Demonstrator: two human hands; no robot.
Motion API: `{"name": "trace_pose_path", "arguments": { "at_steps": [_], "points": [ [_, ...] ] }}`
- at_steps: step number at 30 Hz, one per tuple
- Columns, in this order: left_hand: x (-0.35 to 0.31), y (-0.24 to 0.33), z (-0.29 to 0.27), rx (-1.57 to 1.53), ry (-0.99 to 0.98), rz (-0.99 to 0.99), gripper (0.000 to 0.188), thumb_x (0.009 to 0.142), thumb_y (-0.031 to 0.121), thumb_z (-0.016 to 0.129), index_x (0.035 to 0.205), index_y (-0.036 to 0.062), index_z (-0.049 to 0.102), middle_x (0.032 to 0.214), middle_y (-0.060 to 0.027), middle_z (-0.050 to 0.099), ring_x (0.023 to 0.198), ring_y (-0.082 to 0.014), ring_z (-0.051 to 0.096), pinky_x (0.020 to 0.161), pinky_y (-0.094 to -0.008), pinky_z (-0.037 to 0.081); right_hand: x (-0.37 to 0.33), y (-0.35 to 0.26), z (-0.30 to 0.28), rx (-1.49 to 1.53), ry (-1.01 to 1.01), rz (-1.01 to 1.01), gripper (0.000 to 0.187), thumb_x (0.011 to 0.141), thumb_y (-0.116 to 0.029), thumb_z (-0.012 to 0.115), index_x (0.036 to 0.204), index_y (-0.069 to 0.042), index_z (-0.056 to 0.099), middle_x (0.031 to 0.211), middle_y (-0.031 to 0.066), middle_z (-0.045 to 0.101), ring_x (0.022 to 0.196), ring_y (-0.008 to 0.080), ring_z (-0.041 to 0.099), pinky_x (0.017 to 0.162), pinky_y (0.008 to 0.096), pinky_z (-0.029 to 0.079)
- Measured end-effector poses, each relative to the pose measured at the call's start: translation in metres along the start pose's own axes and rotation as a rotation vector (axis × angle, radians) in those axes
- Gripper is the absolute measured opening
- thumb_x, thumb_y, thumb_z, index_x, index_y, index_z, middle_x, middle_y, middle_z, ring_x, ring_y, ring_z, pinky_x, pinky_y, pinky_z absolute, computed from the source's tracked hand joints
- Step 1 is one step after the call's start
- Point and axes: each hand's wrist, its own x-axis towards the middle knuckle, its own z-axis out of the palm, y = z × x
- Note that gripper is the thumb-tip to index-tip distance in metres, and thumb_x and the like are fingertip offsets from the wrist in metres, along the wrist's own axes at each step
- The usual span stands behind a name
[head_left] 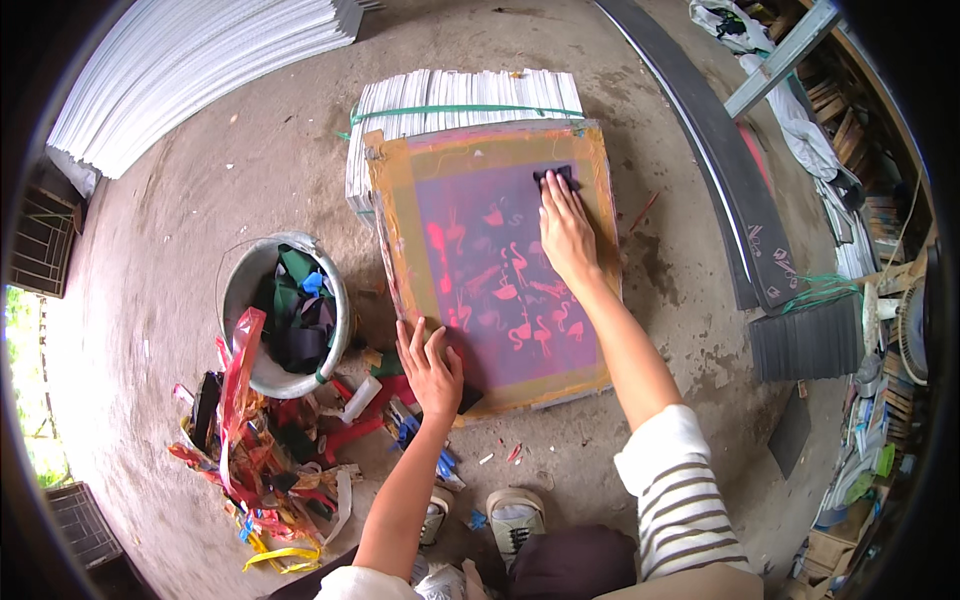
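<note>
A screen-printing frame [402, 250] with a yellowish taped border lies tilted in front of me. Its purplish mesh bears pink flamingo figures. Near the mesh's upper right corner, my right hand [568, 235] presses a small black cloth [556, 178] flat under its fingertips. My left hand [432, 370] rests with fingers apart on the frame's lower left edge, and a small dark patch [470, 394] shows beside its palm. Under the far part of the frame is a stack of white sheets [450, 95] tied with green strap; the frame hides the rest of it.
A grey bucket [342, 330] of dark and green scraps stands left of the frame. Below it lies a heap of coloured plastic scraps [275, 490]. White sheets [210, 70] are stacked far left. Black sheets [805, 345] and a fan [912, 330] are at right.
</note>
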Motion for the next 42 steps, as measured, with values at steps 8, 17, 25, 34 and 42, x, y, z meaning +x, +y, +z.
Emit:
{"name": "trace_pose_path", "arguments": {
  "at_steps": [8,17,25,34,42],
  "points": [
    [0.000,0.002,0.001,0.001,0.015,-0.005,0.035,0.082,0.008,0.061,0.117,0.0092,0.053,0.138,-0.0120,0.042,0.139,-0.0412,0.028,0.114,-0.0526,0.028,-0.017,-0.007,0.001,-0.316,-0.007,-0.082,0.044,0.097,-0.023,0.047,0.135,-0.001,0.050,0.147,0.0087,0.042,0.138,0.0192,0.036,0.117,0.0429,0.021],
    [0.002,0.001,-0.003,-0.037,-0.003,-0.002,0.035,0.082,0.008,0.061,0.116,0.0104,0.054,0.137,-0.0115,0.042,0.139,-0.0417,0.028,0.112,-0.0549,0.029,0.000,0.002,-0.005,-0.315,-0.041,-0.023,0.047,0.096,-0.021,0.049,0.137,0.002,0.046,0.148,0.0135,0.040,0.139,0.0234,0.035,0.116,0.0427,0.025],
    [-0.002,-0.003,-0.004,-0.023,0.028,-0.007,0.034,0.081,0.007,0.061,0.114,0.0100,0.054,0.136,-0.0112,0.043,0.138,-0.0412,0.029,0.112,-0.0521,0.031,-0.041,0.003,0.003,-0.205,0.008,-0.123,0.053,0.095,-0.021,0.052,0.140,0.004,0.040,0.148,0.0215,0.036,0.138,0.0312,0.036,0.113,0.0404,0.031],
    [0.003,-0.010,-0.006,0.034,0.041,0.004,0.033,0.080,0.005,0.061,0.112,0.0098,0.055,0.135,-0.0115,0.045,0.138,-0.0417,0.030,0.112,-0.0514,0.031,-0.142,-0.051,-0.001,0.178,-0.117,0.053,0.057,0.095,-0.017,0.052,0.144,0.005,0.032,0.152,0.0221,0.029,0.141,0.0364,0.028,0.114,0.0465,0.027],
    [-0.004,-0.004,0.002,0.044,0.010,0.004,0.030,0.081,0.003,0.058,0.110,0.0079,0.053,0.137,-0.0137,0.043,0.139,-0.0426,0.028,0.111,-0.0522,0.030,-0.192,-0.041,-0.013,0.054,-0.213,0.089,0.065,0.092,-0.028,0.057,0.146,-0.003,0.033,0.154,0.0111,0.031,0.142,0.0241,0.029,0.117,0.0484,0.019]
  ]
}}
